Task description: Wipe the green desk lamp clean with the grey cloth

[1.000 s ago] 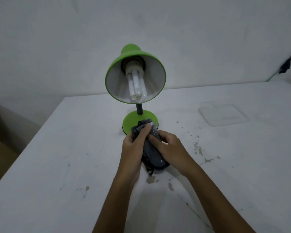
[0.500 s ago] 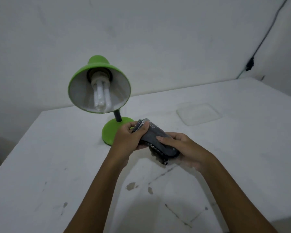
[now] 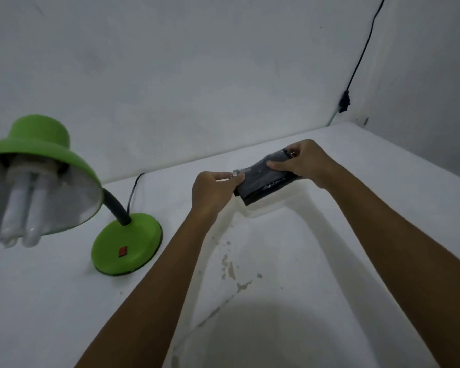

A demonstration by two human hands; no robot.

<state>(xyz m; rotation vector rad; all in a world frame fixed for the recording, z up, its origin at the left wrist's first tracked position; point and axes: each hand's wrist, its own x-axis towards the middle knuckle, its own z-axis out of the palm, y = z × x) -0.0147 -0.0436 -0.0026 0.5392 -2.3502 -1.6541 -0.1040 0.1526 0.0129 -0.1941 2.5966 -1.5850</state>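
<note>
Grey cloth (image 3: 263, 177), folded, held above the table (image 3: 329, 261), well right of the green lamp (image 3: 126, 244). Left hand (image 3: 213, 189) pinches its near end, right hand (image 3: 306, 162) grips the far end, both arms outstretched. Best next: keep the fold tight w/ a clean face out, then bring it back to the lamp.

White table (image 3: 290, 301), surface stained and scuffed near centre. Green desk lamp (image 3: 126, 244) standing on round base at left, black cord (image 3: 133, 188) trailing behind.
</note>
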